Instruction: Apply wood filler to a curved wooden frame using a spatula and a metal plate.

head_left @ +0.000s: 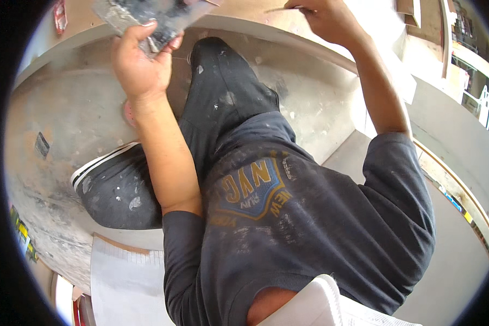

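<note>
My left hand (pixel 141 70) grips the near edge of a flat plate (pixel 171 19), its surface smeared grey, black and white. The plate is tilted and runs out past the top of the picture. Something pinkish shows at its far end, too cut off to name. Up and to the right, my right hand (pixel 328 22) has its fingers closed on a thin, flat tool (pixel 282 9) seen edge-on. Its kind is not clear. A gap lies between this tool and the plate, and both are over a light brown board (pixel 244 27).
My legs in dark, spattered trousers (pixel 217 81) are folded below the board. A red object (pixel 60 16) lies at its left end. On the stained floor (pixel 54 185) are a small dark rectangle (pixel 42 144) and a pale sheet (pixel 122 282). Pale panels (pixel 451 130) stand at right.
</note>
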